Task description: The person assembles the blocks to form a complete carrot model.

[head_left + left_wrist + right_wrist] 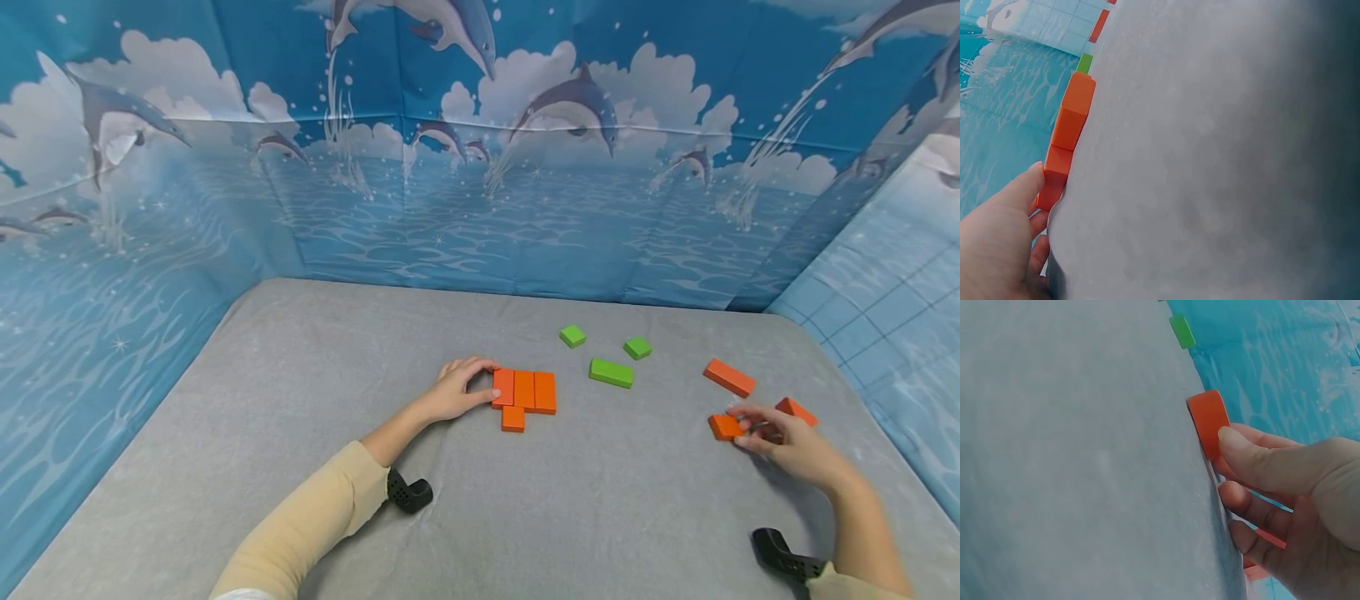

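Near the middle of the grey table, several orange blocks (534,392) lie side by side, with a small orange block (513,420) against their near edge. My left hand (453,392) holds the leftmost orange block (504,386) between thumb and fingers; the left wrist view shows the thumb (1030,184) on that block's end. Off to the right, my right hand (787,446) pinches another small orange block (723,427) by its right side. In the right wrist view the thumb presses on this block (1207,419), low over the table surface, while the other fingers curl beneath.
Two small green blocks (572,336) and a longer green block (611,372) lie behind and right of the orange group. A long orange block (729,377) and an orange piece (797,411) sit near the right hand. A dolphin-print curtain (450,225) surrounds the table.
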`<state>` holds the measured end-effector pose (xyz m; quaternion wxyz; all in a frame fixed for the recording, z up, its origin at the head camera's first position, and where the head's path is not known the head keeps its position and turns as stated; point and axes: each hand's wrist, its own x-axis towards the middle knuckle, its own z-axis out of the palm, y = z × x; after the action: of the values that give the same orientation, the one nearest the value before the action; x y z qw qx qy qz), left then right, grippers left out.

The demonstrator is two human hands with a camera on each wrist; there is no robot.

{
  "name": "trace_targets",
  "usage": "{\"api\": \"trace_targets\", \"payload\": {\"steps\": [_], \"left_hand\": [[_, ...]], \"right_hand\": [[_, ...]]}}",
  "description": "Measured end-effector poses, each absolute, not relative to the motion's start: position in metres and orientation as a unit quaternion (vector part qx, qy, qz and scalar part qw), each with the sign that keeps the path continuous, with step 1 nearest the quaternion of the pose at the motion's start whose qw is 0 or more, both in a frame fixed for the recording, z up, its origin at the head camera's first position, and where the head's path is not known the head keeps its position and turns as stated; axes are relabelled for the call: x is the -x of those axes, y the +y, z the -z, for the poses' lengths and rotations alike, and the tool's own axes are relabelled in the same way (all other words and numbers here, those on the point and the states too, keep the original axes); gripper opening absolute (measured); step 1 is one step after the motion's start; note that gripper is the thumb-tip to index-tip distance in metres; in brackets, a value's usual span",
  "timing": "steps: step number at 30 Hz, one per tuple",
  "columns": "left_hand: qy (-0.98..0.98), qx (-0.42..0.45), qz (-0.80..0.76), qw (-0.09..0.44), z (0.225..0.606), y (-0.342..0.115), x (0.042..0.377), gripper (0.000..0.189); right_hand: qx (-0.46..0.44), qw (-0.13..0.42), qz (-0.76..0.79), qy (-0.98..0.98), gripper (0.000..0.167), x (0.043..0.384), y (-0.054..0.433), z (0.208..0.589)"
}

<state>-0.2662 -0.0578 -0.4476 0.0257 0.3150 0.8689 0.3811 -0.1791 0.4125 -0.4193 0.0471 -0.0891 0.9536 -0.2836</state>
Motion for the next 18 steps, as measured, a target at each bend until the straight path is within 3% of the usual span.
{"api": "trace_targets", "payload": {"steps": [9,18], "left_hand": [[0.871,-0.312,-0.379,0.03,0.448,-0.059,0.266,0.041],[0.872,-0.313,-0.376,0.027,0.45,-0.058,0.268,0.041]], "right_hand": [[0.097,0.029,0.27,0.958,0.039,0.181,0.402,0.415],[0.2,-0.026,0.313,0.928,0.032,0.193,0.344,0.399]]}}
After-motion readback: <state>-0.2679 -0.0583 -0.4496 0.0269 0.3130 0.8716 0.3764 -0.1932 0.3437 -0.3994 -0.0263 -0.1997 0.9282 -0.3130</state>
